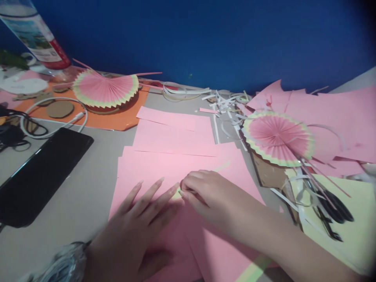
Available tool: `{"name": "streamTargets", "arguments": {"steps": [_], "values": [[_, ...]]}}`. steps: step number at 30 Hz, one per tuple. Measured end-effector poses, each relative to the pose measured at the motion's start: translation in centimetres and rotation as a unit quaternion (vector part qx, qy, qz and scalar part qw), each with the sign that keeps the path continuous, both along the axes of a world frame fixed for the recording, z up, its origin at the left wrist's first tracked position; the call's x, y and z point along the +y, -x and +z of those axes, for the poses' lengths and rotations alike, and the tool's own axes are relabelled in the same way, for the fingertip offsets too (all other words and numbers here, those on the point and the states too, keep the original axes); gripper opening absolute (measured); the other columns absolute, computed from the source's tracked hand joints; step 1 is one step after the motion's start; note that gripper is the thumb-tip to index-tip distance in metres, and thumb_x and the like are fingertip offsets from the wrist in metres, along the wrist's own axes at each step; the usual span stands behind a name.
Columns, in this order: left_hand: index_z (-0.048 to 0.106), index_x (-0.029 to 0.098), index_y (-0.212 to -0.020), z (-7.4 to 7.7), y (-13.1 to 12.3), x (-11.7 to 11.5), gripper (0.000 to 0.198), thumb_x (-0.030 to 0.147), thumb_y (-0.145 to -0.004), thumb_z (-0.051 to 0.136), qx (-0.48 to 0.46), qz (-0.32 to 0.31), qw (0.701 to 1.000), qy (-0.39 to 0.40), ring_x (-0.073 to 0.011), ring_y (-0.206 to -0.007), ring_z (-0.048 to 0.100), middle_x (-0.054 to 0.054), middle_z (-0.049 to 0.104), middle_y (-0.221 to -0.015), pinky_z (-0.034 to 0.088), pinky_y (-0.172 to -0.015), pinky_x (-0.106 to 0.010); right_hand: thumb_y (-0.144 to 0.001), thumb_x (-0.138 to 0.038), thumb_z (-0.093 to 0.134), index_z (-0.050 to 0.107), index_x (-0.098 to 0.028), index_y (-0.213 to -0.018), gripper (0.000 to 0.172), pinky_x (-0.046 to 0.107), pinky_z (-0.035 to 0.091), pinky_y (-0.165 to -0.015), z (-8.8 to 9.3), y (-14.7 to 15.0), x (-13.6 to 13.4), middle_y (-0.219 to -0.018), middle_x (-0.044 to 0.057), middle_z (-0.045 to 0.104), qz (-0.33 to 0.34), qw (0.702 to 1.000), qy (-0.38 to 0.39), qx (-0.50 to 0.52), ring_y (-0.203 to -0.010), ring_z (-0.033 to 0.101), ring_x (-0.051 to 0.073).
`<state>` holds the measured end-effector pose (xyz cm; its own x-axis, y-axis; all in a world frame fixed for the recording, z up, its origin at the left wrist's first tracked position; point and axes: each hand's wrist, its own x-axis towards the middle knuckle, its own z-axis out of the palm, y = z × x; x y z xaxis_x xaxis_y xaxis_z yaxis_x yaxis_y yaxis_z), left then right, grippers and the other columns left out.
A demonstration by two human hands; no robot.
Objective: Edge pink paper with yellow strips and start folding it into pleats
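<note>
My paper-craft workspace; home or workshop, I can't tell.
Pink sheets (167, 168) cover the middle of my grey tabletop (98, 164); a pleated fan (105, 90) lies far left, a second fan (270, 137) at right, paper strips (225, 102) between, scissors (335, 203) near right. A phone (44, 176) lies left, by a white cable (78, 116).

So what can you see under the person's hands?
Pink sheets lie under the left hand and right hand, and a yellow-green bit shows between them. How far it runs, or what else the hands cover, can't be seen.
</note>
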<state>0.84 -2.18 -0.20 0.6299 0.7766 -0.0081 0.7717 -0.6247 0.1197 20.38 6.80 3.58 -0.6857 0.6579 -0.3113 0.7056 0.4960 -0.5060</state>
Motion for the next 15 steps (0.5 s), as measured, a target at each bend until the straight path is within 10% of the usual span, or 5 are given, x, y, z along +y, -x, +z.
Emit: {"name": "streamTargets", "arguments": {"steps": [15], "values": [[0.031,0.025,-0.140,-0.14,0.04,-0.05,0.065,0.056,-0.084,0.043,-0.011,0.005,1.000,0.001,-0.0273,-0.138,0.015,0.001,0.024,-0.151,0.007,-0.109,-0.045,-0.084,-0.011,0.044,0.045,-0.018,-0.066,0.019,0.027,0.031,-0.061,-0.48,0.34,-0.62,-0.069,-0.001,0.054,-0.020,1.000,-0.007,-0.008,-0.065,0.045,0.013]]}}
